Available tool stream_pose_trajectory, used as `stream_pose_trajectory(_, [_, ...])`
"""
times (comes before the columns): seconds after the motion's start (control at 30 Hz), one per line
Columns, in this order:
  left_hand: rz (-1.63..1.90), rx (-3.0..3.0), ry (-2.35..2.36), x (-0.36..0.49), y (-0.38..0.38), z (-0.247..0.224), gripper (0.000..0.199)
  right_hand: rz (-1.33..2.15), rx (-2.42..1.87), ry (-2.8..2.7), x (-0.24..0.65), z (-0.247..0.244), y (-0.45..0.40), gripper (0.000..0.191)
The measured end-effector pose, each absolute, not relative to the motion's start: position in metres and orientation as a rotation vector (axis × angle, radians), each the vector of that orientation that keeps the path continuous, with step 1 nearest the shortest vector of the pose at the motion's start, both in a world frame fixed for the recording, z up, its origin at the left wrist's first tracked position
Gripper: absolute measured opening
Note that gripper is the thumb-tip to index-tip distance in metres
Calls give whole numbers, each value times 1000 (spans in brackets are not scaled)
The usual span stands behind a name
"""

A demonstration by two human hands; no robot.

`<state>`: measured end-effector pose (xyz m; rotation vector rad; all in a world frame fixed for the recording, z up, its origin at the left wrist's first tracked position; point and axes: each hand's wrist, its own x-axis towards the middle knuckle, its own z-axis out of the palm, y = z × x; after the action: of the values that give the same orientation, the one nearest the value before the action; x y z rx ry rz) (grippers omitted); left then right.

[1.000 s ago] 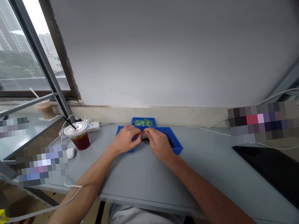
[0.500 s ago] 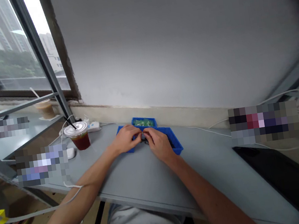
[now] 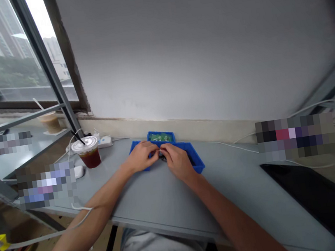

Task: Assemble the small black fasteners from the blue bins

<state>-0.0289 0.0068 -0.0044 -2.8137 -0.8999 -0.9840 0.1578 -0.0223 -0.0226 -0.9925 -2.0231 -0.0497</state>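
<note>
My left hand (image 3: 143, 155) and my right hand (image 3: 177, 160) meet over the blue bins, fingertips pinched close together. Between them is a small piece too tiny to name, with a dark part just below. A blue bin (image 3: 197, 156) with dark contents lies behind and right of my right hand. Another blue bin (image 3: 133, 145) is largely hidden by my left hand. Behind both hands, a smaller blue tray (image 3: 148, 136) holds green pieces that look like circuit boards.
A lidded cup of dark red drink (image 3: 90, 155) stands left on the grey table (image 3: 159, 201), near a white power strip (image 3: 105, 141). A white cable (image 3: 83, 214) crosses by my left forearm. A black flat panel (image 3: 308, 193) lies at the right.
Both hands stay in nearly the same place. The fingertips shift very slightly around the small piece between them.
</note>
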Motion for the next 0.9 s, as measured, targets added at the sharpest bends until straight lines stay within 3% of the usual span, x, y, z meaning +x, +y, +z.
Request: stream_pose_trajectory(0.9, [-1014,-2805,-933,-29,5,-2,21,-23,-1067,-2059,160,-22,-20,20])
